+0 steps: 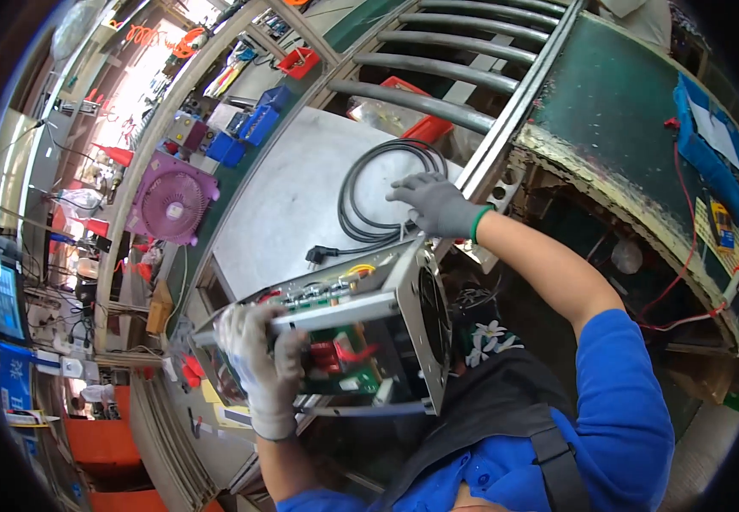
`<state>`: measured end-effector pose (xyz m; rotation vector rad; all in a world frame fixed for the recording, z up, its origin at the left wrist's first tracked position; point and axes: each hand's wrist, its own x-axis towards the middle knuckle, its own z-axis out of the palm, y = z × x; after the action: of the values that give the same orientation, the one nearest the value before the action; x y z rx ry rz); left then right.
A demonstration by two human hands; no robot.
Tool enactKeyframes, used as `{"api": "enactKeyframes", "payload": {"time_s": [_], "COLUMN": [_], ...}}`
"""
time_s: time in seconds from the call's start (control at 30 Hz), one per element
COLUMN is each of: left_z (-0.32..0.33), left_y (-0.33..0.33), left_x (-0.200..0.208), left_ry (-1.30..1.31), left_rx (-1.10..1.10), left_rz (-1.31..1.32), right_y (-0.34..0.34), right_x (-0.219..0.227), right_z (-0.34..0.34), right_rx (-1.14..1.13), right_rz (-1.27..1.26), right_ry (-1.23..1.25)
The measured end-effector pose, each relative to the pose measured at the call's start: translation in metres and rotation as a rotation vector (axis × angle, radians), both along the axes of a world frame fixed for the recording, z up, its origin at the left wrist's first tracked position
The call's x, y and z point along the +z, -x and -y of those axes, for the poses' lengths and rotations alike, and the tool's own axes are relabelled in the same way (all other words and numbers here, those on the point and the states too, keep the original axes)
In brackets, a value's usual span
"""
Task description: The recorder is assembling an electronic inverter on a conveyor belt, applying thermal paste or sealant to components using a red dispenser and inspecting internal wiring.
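The grey sheet-metal worktop [301,188] runs up the middle of the view, edged on its right by a steel roller conveyor [446,64]. Above its near end the open, box-shaped metal chassis [361,333] hangs tilted, showing green circuit boards, red parts and a round fan grille on its right face. The coiled black power cable [378,192] lies flat on the worktop just beyond the chassis, its plug [317,253] nearest the box. A purple desk fan [173,198] stands at the worktop's left edge. The left hand [258,363], in a white glove, wraps around the chassis's front rail. The right hand [438,205], in a grey glove, rests curled on the coil's right side; whether it pinches the cable I cannot tell. Judging by the tilt, the box wants firm support from the left hand and slack in the lead, so the cord does not drag.
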<state>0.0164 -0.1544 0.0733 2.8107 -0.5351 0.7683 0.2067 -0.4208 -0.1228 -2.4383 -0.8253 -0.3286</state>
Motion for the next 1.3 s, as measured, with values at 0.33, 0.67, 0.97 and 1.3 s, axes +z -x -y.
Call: {"api": "enactKeyframes", "payload": {"time_s": [0.33, 0.67, 0.97, 1.3], "left_z": [-0.024, -0.061, -0.047, -0.026], "left_y": [0.012, -0.106, -0.051, 0.082], "left_x": [-0.006, -0.002, -0.013, -0.022], "left_ry": [0.023, 0.069, -0.036, 0.012], "left_rx": [0.099, 0.17, 0.215, 0.212], "left_rz": [-0.07, -0.311, -0.112, 0.177], "right_y": [-0.064, 0.072, 0.123, 0.09], "right_x": [-0.018, 0.018, -0.019, -0.014], "right_z": [-0.101, 0.009, -0.049, -0.055], "right_rx": [0.125, -0.052, -0.048, 0.14], "right_rz": [-0.184, -0.61, -0.008, -0.199], "right_ry": [0.278, -0.161, 0.334, 0.336]}}
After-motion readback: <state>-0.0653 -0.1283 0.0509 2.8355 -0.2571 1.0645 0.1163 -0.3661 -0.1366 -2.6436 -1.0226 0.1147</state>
